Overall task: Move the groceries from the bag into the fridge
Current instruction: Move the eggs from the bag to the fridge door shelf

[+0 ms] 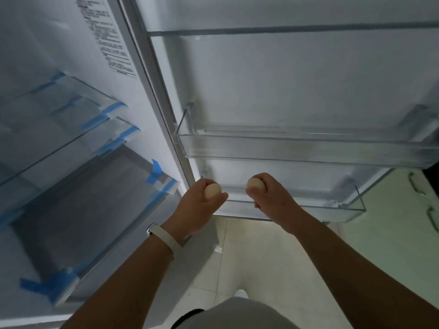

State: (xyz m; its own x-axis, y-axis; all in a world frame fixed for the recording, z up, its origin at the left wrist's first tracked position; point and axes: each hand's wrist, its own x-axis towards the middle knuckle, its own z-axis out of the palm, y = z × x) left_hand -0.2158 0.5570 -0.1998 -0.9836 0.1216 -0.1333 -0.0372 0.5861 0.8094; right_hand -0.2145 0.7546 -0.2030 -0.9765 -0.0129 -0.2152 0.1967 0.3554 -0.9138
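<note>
Both hands are raised at the lowest door bin (308, 205) of the open fridge door, each wrapped around one pale egg. The left hand (202, 205) grips its egg (212, 190) just at the bin's hinge-side end, fingers curled over the shell so only the rounded top shows. The right hand (270, 200) clasps the second egg (256, 185) a little farther along the same bin — the two eggs near each other but apart. Neither egg rests in the bin; both sit above its clear front rim. A white wristband (164, 236) circles the left wrist. Above this bin hangs a second clear door bin (285, 148). Away from the bin, past the hinge, the fridge interior holds glass shelves (59, 119) with blue tape (155, 172) on their edges. Below the bin lies pale tiled floor (249, 257).
</note>
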